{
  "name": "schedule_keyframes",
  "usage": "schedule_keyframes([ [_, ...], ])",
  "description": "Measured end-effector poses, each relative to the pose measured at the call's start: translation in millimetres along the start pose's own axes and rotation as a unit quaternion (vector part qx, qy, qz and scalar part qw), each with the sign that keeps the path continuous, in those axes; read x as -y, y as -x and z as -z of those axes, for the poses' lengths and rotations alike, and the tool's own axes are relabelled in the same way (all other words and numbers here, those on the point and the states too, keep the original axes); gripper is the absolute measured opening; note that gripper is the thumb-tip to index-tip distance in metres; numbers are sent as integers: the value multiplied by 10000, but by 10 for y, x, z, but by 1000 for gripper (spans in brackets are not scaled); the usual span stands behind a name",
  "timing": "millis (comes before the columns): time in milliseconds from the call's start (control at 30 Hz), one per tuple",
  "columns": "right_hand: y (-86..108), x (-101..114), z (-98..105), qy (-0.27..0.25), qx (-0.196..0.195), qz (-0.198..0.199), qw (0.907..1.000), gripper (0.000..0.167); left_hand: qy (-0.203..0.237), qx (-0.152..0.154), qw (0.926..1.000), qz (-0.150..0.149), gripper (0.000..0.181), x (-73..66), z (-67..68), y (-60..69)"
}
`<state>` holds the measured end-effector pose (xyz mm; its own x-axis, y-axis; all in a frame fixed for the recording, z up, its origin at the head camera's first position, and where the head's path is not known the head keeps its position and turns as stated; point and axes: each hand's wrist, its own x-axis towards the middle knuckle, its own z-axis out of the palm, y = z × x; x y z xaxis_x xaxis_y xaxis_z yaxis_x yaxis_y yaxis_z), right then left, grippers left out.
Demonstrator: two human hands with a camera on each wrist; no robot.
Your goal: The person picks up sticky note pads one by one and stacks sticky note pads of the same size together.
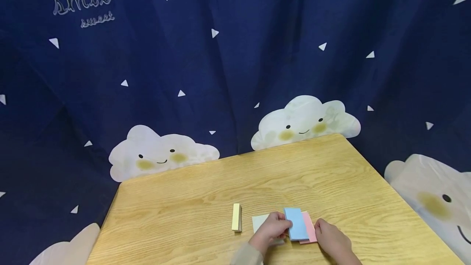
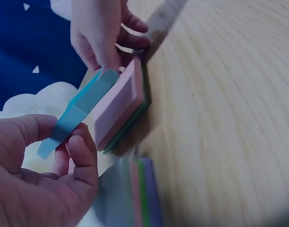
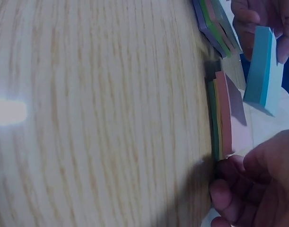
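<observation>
My left hand (image 1: 272, 228) pinches a light blue sticky note pad (image 1: 296, 224) between thumb and fingers, tilted above a stack. Topping that stack is a pink sticky note pad (image 1: 310, 227); thin yellow and green pads (image 3: 213, 120) show beneath it in the right wrist view. At the stack's near-right end is my right hand (image 1: 334, 238), its loosely curled fingertips against or just beside the edge. Under my left forearm lies another stack with a pale pad (image 1: 259, 221) on top; its pink, green and purple layers (image 2: 146, 191) appear in the left wrist view.
A narrow pale yellow block of notes (image 1: 236, 217) with darker layers under it stands left of my hands. Everything rests on a light wooden table (image 1: 176, 212). Behind it hangs a dark blue curtain (image 1: 235, 60) with clouds and triangles.
</observation>
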<state>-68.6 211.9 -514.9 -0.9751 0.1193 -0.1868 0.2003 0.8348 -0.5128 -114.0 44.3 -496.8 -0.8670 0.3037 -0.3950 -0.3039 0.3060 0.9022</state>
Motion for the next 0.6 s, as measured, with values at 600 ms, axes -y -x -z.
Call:
schedule_keyframes([
  [600,-23,-2,15,-226,152,-17,9996,20,164,-502,9984,-180,12,19,-278,3],
])
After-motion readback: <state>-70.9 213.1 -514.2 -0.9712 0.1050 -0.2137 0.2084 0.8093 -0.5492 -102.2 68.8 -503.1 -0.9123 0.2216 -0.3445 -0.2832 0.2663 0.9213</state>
